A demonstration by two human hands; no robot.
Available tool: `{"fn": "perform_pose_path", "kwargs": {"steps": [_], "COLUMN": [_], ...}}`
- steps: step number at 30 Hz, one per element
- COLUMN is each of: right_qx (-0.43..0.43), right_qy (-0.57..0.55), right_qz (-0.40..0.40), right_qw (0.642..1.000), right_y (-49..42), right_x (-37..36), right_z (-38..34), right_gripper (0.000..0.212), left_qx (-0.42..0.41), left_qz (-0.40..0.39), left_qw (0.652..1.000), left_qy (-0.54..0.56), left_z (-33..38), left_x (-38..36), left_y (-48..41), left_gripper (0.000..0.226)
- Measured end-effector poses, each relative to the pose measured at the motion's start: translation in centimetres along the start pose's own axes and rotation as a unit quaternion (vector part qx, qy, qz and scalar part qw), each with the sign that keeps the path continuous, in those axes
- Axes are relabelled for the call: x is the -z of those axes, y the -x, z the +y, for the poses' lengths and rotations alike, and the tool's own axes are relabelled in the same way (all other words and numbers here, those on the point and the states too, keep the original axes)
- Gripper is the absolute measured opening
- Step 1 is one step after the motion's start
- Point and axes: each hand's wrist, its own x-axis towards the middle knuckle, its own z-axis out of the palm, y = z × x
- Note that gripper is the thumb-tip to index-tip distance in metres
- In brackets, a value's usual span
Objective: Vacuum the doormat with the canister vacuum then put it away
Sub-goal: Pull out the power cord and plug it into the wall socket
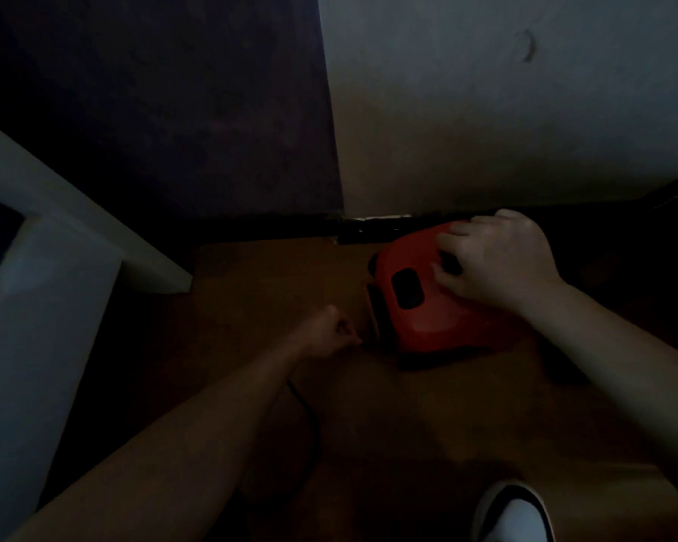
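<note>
Red plastic under the grip: the right hand lay over the top of the canister vacuum. Its fingers and thumb were curled round a dark handle on the crown of the shell, a firm grasp.

Left hand was clenched, knuckles up, just beside the vacuum's black-trimmed end. Its fingertips nearly met that end. Too dim to tell whether anything was pinched in them.

A black cord showed below the left forearm and ran back toward the person. Its upper part was hidden by the arm, so its link to the fist or the vacuum could not be confirmed.

Vacuum position: on the brown wood floor, upright, close to the dark skirting at the foot of the pale wall.

Orientation: long axis appeared to run roughly across the view, along the skirting. The black-trimmed end pointed left toward the clenched hand. The opposite end was covered by the right hand and wrist. A dark oval panel sat on the upper shell and faced up.

Surroundings: a dark panel stood left of the pale wall, and a white furniture edge came in from the left. The toe of a white shoe with dark trim showed at the bottom edge, well apart from the vacuum.
</note>
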Motion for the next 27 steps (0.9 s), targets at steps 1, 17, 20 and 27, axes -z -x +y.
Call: {"fn": "perform_pose_path", "kwargs": {"steps": [1,17,20,27], "right_qx": [0.0,0.025,0.028,0.029], "right_qy": [0.001,-0.038,-0.032,-0.03], "right_qz": [0.005,0.053,0.052,0.054], "right_qw": [1.0,0.998,0.998,0.998], "right_y": [0.0,0.0,0.0,0.0], "right_x": [0.0,-0.9,-0.9,-0.7], "right_z": [0.0,0.5,0.6,0.6], "right_gripper": [0.027,0.032,0.028,0.026], "left_qx": [0.018,0.056,0.073,-0.036], "left_qz": [0.017,0.037,0.058,0.075], "left_qw": [1.0,0.888,0.877,0.928], "left_qy": [0.016,0.456,0.471,0.363], "left_z": [-0.3,2.6,1.7,1.8], "left_x": [0.0,-0.2,-1.0,-0.4], "left_y": [-0.2,-3.1,-3.7,-4.6], "left_gripper": [0.018,0.025,0.04,0.018]}}
